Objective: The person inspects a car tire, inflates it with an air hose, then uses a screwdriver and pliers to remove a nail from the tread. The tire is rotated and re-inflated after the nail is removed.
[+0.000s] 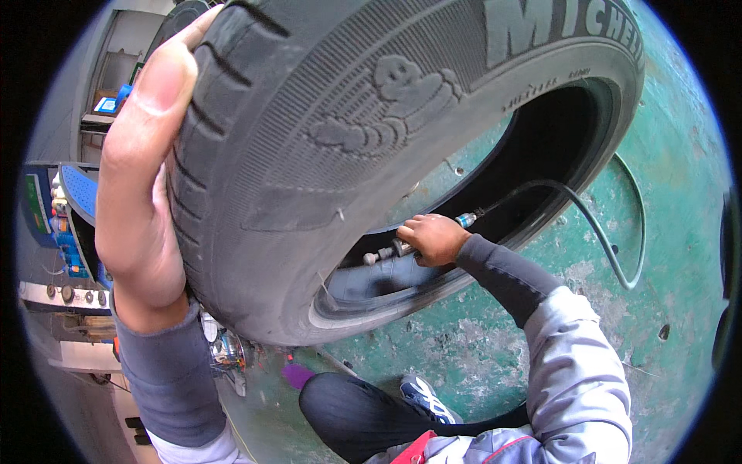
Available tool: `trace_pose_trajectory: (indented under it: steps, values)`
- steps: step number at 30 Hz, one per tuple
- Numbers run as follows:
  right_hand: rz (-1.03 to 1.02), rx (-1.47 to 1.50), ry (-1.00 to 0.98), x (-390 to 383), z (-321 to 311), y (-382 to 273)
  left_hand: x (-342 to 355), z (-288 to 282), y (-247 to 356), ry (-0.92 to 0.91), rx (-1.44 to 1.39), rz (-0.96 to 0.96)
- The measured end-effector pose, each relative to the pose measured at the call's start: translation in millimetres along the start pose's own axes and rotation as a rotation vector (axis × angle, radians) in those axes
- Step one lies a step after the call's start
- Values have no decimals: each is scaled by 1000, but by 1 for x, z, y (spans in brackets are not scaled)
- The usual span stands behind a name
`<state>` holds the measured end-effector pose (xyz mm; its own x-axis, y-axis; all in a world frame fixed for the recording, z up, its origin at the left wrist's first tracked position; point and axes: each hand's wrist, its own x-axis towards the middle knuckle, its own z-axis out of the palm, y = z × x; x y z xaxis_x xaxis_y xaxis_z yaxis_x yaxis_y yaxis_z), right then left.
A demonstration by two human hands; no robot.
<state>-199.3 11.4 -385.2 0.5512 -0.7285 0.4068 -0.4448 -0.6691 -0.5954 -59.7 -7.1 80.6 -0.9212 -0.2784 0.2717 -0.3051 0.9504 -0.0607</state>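
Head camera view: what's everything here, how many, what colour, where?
tyre: 1, black, centre
tool: 1, silvery, tyre's opening
hose: 1, grey, right
floor: 1, green, beneath
panel: 1, blue, far left
unclear item: 1, purple, lower centre
clutter: uncounted, mixed colours, left
shoe: 1, dark and white, bottom
trousers: 1 pair, black, bottom
jacket: 1, light grey and red, bottom
cuffs: 2, dark grey, wrists
left hand: 1, bare, against tyre's left side
right hand: 1, bare, gripping tool

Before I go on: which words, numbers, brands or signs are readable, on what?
Black rubber tire, upper sidewall: large raised lettering, readable; brand wording not copied.
Same sidewall, below that: smaller raised characters, too blurred.
Same sidewall: raised cartoon figure, wordless.
Small blue-and-white rectangle, green upright panel, left background: any writing too small.
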Motion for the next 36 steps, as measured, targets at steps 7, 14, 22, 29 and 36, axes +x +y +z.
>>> trace_pose_trajectory:
  steps: [7, 14, 22, 29, 36]
  values:
    - [269, 39, -190, -5, 64, 33, 1, 10, 9, 65, -535, -266]
    - [276, 31, -236, 0, 80, 32, 3, -23, 12, -123, 281, 123]
    - [212, 88, -225, 1, 78, 23, -2, -28, 3, -161, 255, 137]
    - [188, 128, -170, -3, 83, 23, 1, -30, 11, -160, 22, 33]
    - [214, 160, -289, -3, 74, 20, -2, -25, 11, -128, 248, 148]
